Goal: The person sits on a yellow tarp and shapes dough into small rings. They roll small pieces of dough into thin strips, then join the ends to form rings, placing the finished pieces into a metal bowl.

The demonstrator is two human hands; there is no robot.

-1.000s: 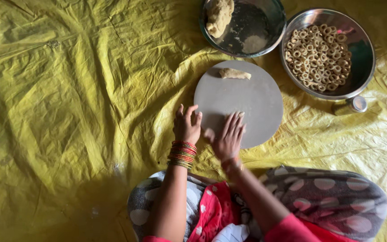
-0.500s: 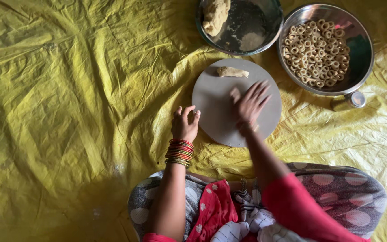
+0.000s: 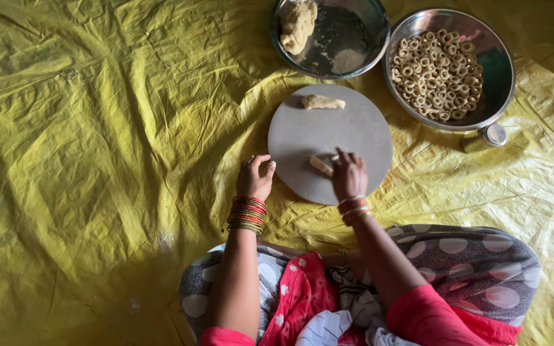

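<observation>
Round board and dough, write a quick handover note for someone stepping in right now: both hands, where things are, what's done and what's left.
Left hand: loosely curled at the left edge of the round board, holding nothing visible.
Right hand: fingers on a small dough piece near the board's front.
A second dough strip lies at the board's far edge.
Dough lump sits in the left steel bowl.
Done: many dough rings fill the right steel bowl.
Left: both board pieces and the lump are not yet rings.
</observation>
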